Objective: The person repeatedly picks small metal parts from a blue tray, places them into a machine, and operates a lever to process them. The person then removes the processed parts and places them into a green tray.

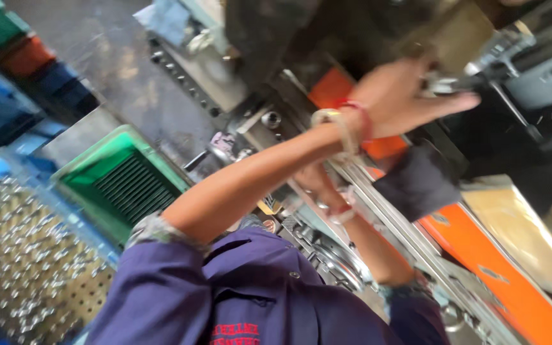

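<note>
Left hand (404,96) fingers out flat against machine lever (474,80), grip unclear w/ blur. Right hand (317,182) mostly hidden under left forearm; can't tell if clenched. Green crate (122,179) nearby.

Tilted head view, close over machine (378,211)

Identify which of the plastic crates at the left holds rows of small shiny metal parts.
The blue crate at the lower left; the green crate beside it shows only a dark ribbed insert.
</note>
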The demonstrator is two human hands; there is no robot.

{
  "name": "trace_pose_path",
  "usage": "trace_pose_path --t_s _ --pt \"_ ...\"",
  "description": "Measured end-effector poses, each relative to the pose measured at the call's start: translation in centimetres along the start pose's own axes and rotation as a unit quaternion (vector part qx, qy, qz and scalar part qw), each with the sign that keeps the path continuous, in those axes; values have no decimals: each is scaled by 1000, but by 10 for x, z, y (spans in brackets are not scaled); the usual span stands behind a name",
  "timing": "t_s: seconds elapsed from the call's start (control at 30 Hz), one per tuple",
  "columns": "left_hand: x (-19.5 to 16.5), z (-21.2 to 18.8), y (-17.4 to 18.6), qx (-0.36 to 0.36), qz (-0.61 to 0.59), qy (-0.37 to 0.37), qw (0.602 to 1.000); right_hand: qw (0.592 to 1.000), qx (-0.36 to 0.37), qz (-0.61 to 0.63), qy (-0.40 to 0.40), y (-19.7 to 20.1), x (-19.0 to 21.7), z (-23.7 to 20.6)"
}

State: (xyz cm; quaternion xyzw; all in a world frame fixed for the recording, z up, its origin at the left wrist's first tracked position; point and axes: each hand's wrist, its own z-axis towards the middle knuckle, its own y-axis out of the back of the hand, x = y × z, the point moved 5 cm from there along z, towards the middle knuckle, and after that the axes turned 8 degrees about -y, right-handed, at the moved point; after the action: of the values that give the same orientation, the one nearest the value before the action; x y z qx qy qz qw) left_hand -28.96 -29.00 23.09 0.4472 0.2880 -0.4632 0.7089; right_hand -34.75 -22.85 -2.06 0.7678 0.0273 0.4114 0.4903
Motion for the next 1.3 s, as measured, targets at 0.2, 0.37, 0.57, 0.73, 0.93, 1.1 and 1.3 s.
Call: trace_pose_path --t_s 0.2,0.37,0.57,0.73,0.93,1.1,1.3 --pt "119 -139 160 -187 43 73 979 982 -11 -14 -190 -48 33 58" --pt "206 -255 207 -360 -9 200 911 985 101 -107 -91 -79 72 47" --pt "226 -321 218 -411 -130 275 860 923 14 386 6 -96 182 41" --pt "189 -347 240 -445 -46 288 847 846 76 527 -4 -116 240 44" --pt "177 -380 265 -423 19 198 884 868 30 496 -28 -158 257 28" --pt "219 -417 277 -241 -305 304 870 911 -177 51 368 -159 297 1" --pt "227 -475 294 -485 -298 249 784 968 -47 122 214 -213 290 14"
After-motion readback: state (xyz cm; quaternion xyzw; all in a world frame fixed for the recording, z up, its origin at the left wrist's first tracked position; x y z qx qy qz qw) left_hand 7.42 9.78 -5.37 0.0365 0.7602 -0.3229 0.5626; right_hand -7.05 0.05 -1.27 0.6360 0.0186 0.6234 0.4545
